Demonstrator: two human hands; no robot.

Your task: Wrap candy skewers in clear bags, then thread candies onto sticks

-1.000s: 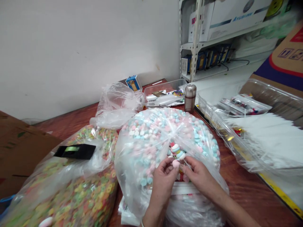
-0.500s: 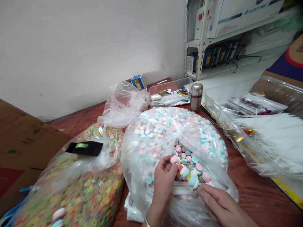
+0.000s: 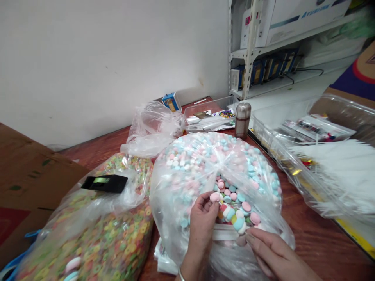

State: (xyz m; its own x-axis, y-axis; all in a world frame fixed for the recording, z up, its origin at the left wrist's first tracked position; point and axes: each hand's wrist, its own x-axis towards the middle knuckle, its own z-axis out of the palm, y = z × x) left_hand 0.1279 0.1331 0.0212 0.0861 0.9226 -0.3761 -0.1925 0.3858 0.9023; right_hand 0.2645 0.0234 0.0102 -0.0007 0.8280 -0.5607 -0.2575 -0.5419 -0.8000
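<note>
A big clear plastic bag bulges with pink, blue and white round candies, gathered and twisted at its top. Through its torn opening, loose candies show. Over that opening, a strand of candies, mixed pastel and brighter pieces, stretches between my hands. My left hand pinches a pink candy at the strand's upper end. At the lower end, the thumb and fingers of my right hand are closed on the strand beside a white candy. Any thread is too fine to make out.
A bag of coloured cereal rings lies left, with a black holder and two candies on it. A metallic cylinder stands behind the candy bag. Right is a clear tub of white sticks; left, a cardboard box.
The strand and my left hand have shifted very slightly. Both hands keep their pinch, and everything around them stays in place.
</note>
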